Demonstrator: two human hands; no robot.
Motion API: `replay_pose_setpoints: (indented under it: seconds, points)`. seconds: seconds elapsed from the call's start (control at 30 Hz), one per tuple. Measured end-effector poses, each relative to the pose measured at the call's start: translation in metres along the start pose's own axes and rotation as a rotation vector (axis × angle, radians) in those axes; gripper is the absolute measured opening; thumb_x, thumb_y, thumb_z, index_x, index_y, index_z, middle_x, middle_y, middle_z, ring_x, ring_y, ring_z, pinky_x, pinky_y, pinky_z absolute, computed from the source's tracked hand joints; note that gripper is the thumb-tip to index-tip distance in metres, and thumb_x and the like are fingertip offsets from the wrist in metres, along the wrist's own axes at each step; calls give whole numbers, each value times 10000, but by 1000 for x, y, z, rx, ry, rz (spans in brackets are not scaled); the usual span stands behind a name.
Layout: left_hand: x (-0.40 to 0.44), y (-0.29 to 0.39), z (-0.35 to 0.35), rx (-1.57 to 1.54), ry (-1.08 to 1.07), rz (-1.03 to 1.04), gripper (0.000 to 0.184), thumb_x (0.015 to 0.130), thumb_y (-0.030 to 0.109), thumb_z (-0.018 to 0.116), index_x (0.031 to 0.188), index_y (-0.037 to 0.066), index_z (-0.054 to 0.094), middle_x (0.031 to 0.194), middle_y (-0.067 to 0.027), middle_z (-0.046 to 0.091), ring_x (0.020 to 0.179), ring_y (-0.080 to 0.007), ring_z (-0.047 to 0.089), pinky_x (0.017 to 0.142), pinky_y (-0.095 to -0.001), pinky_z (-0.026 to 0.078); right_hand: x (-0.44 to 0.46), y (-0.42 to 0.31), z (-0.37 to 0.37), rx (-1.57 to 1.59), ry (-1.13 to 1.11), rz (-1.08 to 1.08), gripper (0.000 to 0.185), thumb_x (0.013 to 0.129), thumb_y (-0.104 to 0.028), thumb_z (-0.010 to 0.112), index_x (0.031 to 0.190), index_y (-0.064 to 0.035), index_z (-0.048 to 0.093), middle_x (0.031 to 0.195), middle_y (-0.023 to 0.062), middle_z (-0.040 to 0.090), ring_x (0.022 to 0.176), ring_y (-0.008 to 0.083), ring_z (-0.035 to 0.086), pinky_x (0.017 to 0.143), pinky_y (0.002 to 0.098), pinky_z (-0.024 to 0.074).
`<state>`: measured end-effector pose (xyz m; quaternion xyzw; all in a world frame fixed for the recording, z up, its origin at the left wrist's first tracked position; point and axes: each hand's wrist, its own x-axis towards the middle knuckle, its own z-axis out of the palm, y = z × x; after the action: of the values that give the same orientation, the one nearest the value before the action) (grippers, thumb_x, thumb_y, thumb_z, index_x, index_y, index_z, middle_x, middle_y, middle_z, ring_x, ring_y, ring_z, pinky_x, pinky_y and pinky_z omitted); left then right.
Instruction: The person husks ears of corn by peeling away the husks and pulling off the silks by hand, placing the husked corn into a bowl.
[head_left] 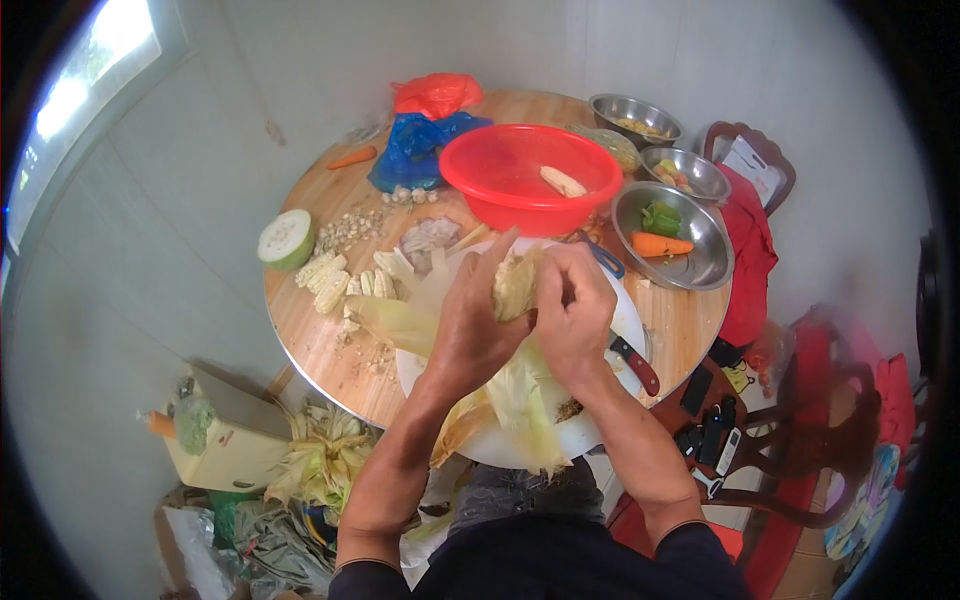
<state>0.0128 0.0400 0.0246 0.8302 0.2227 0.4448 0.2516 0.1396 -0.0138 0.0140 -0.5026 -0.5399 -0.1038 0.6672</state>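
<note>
Between my two hands, above the white board [628,325], is a pale yellow ear of corn [516,285]. My left hand [474,315] wraps round its left side. My right hand [577,308] is closed against its right side, with the fingers curled; what they pinch is hidden. Loose pale green husks [527,405] hang below my hands over the board's front edge. A knife [636,364] with a dark red handle lies at the board's right. Just beyond my hands stands a red basin [530,207] with a pale peeled piece in it.
Corn cobs [326,281] and a cut gourd [287,239] lie on the round wooden table [300,325] at left. Steel bowls [708,262] stand at right, blue bag [415,150] behind. Below are a carton [225,440], husks and a wooden chair [820,440].
</note>
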Motion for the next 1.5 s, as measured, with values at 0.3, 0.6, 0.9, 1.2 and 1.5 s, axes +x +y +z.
replay_pose_setpoints:
  seconds: [0.3, 0.6, 0.9, 1.2, 1.5]
  points:
    - [-4, -20, -10, -491, -147, -188, 710, 819, 11, 784, 1446, 14, 451, 1321, -120, 568, 1224, -212, 542, 1028, -353, 446, -9, 26, 4, 426, -13, 672, 267, 1072, -211, 458, 1048, -7, 628, 916, 24, 633, 787, 67, 549, 683, 259, 453]
    - [-16, -76, -2, -607, 169, -220, 473, 1004, 221, 596, 1405, 25, 438, 1242, -93, 573, 1123, -190, 575, 987, -328, 463, -33, 34, 9, 987, 124, 843, 316, 1106, -303, 386, 873, -107, 468, 704, -14, 459, 603, 100, 438, 622, 272, 445]
    - [-10, -120, -19, -1022, 213, -483, 259, 1043, 162, 498, 1277, 50, 495, 968, -86, 628, 862, -190, 620, 796, -350, 520, -116, 22, -23, 168, -389, 635, 306, 1112, -295, 373, 995, -50, 513, 616, 2, 477, 475, 96, 455, 439, 261, 376]
    - [-9, -90, -7, -866, 40, -464, 490, 1076, 369, 474, 1424, 24, 466, 1257, -54, 567, 1106, -142, 543, 949, -318, 464, -44, 11, -2, -121, -467, 281, 372, 952, -203, 669, 1273, -39, 573, 959, 131, 669, 763, 241, 663, 658, 329, 520]
    - [-6, -59, 0, -793, 30, -430, 491, 1086, 379, 440, 1422, 23, 485, 1311, -80, 562, 1197, -165, 516, 1017, -320, 426, -30, 17, 29, 368, -128, 532, 180, 951, -189, 688, 1010, -22, 654, 792, 13, 613, 668, 97, 549, 627, 255, 465]
